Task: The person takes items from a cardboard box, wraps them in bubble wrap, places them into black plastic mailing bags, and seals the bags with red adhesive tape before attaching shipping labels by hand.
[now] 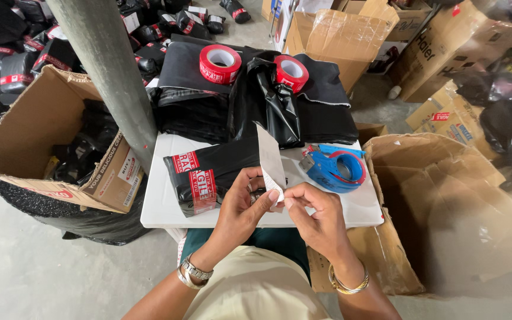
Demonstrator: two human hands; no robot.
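At the bottom of the frame two forearms rise from the person's lap, a metal watch on the one at lower left and a gold bangle on the one at lower centre-right. The left hand (241, 207) and right hand (318, 216) meet over the near edge of the white bench (161, 207), both pinching the lower end of a white paper slip (271, 163) that stands up between them. The left fingers (266, 198) and the right fingers (294, 198) are narrowed to a pinch on the slip, thumbs toward each other.

Just beyond the left hand lies a black wrapped parcel (211, 175) banded with red printed tape, touching the hand's far side. To the right of the slip a blue tape dispenser (334, 169) sits on the bench, near but apart from the right hand. The bench's bare room is small: a strip along the left edge and a patch at the near right corner.

Farther back, folded black bags (268, 104) cover the surface, with two red tape rolls (220, 63) on top. A grey post (111, 71) stands at upper left beside an open cardboard box (42, 130); a large crumpled open carton (445, 207) crowds the right edge. Black parcels fill the floor at far upper left.
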